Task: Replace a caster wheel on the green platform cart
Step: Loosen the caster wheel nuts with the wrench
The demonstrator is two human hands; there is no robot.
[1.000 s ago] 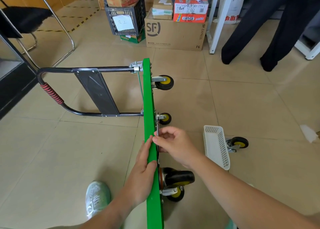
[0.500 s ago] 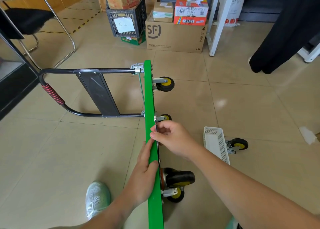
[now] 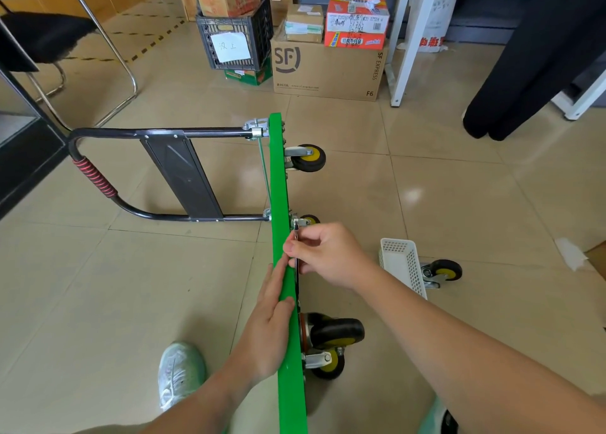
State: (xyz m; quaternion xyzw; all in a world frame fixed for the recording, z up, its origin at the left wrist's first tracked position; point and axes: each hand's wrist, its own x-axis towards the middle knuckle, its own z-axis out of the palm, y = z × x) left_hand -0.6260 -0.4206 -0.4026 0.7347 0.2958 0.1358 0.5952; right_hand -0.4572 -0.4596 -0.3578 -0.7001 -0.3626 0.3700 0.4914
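Green platform cart (image 3: 278, 177) stands on one long edge on the tiled floor (image 3: 124, 302), with its deck vertical and seen edge-on and its black handle (image 3: 157, 134) lying flat to the left. The casters project from the right face. One is at the far end (image 3: 308, 158), a small one (image 3: 311, 219) sits mid-deck just beyond the knuckles, and a large black one (image 3: 336, 333) is at the near end. The left hand (image 3: 270, 325) lies flat against the upper edge with fingers extended, steadying the deck and gripping nothing. The right hand (image 3: 329, 258) has its fingers curled in a pinch on a slim wrench (image 3: 296, 235), whose head sits at the mid-deck caster mount. The fastener itself is too small to make out. The step in hand is judged to be turning a mounting fastener. Seat the wrench head squarely before loading it, use short strokes parallel to the deck face, and press the left hand in opposition so the cart does not tip toward the handle side. Room to the right is limited — a white basket (image 3: 401, 266) and a loose caster (image 3: 442, 271) lie just beside the forearm. A shoe (image 3: 182, 371) rests near the deck's lower edge on the left. The boxes (image 3: 328, 69) and a bystander's dark trousers (image 3: 524, 73) stand well apart, beyond the far end.
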